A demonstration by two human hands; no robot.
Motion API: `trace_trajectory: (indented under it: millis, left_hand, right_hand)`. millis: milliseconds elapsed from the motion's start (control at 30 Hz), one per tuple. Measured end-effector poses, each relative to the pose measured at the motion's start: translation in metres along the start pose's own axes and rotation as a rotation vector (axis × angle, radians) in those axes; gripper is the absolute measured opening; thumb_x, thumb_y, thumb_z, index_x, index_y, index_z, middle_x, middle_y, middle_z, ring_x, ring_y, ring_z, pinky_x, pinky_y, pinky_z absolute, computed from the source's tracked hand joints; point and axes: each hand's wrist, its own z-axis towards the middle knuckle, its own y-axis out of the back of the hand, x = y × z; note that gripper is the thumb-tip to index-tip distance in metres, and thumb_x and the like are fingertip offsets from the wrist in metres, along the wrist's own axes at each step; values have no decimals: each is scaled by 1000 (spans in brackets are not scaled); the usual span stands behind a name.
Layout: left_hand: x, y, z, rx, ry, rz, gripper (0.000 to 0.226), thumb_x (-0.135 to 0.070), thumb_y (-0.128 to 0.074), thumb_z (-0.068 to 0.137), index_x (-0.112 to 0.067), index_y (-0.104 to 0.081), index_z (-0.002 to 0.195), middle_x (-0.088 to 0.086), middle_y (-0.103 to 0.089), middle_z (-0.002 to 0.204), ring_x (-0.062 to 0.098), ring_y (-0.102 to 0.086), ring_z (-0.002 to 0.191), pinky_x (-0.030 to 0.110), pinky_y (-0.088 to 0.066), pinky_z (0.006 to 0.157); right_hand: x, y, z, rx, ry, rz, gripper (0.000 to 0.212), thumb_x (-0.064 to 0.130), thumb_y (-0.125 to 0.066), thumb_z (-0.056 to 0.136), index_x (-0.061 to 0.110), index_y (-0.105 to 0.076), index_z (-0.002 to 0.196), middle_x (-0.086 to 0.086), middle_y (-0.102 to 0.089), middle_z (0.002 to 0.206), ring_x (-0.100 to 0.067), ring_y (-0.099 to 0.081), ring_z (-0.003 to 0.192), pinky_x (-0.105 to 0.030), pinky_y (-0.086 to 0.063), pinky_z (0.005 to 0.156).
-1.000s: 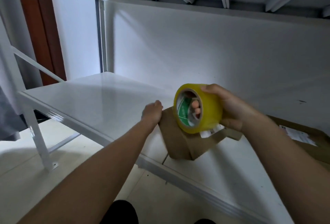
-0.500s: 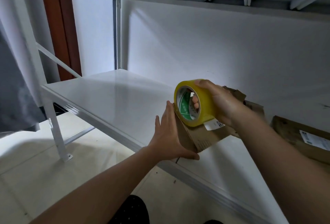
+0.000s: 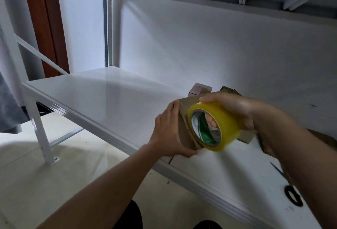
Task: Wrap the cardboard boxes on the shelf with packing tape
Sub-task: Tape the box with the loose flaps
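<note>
A small brown cardboard box [image 3: 186,119] is tilted up near the front edge of the white shelf [image 3: 109,101]. My left hand [image 3: 169,132] lies flat against the box's left side, thumb under its lower corner. My right hand [image 3: 231,110] grips a yellow roll of packing tape [image 3: 217,124], fingers through its core, pressed against the box's near face. Most of the box is hidden behind the roll and hand.
A second small box [image 3: 199,90] stands behind near the back wall. Another flat cardboard box [image 3: 326,139] lies at the right, mostly behind my right arm. Scissors with black handles [image 3: 291,192] lie on the shelf at lower right. The shelf leg [image 3: 43,144] stands on the floor at left.
The box has tipped further and rotated under my hands. The tape roll has moved lower along its near face. The view has shifted right, revealing the scissors and a small box behind.
</note>
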Motion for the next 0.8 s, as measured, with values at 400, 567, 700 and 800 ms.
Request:
trace_trajectory:
  millis: [400,567,700,800]
  left_hand:
    - [-3,4,4,161,44,155,147,-80,-69,41,-19,10,150,7,-8,157,23,-12,143,47,-19,115]
    - [-4,4,8,197,29,235,143,-81,-69,44,-24,9,148,6,-5,156,25,-11,143,44,-17,116]
    - [-8,4,8,207,16,258,143,-82,-71,42,-25,6,148,7,-6,156,25,-11,143,44,-17,116]
    - [-8,7,9,226,20,292,142,-82,-70,44,-23,6,149,7,-5,156,25,-10,143,45,-17,116]
  right_hand:
    - [-31,11,3,33,59,105,44,51,-66,65,12,-75,82,-15,-72,76,-25,-69,64,-36,-60,60]
    - [-58,14,-2,25,240,130,42,55,-64,69,15,-75,78,-15,-73,84,-23,-71,70,-28,-57,57]
    - [-66,14,-6,24,247,125,46,55,-66,67,14,-72,87,-22,-69,99,-27,-69,78,-28,-58,63]
    - [-61,14,-5,10,218,143,49,52,-64,59,19,-65,95,-9,-73,75,-19,-71,65,-26,-56,54]
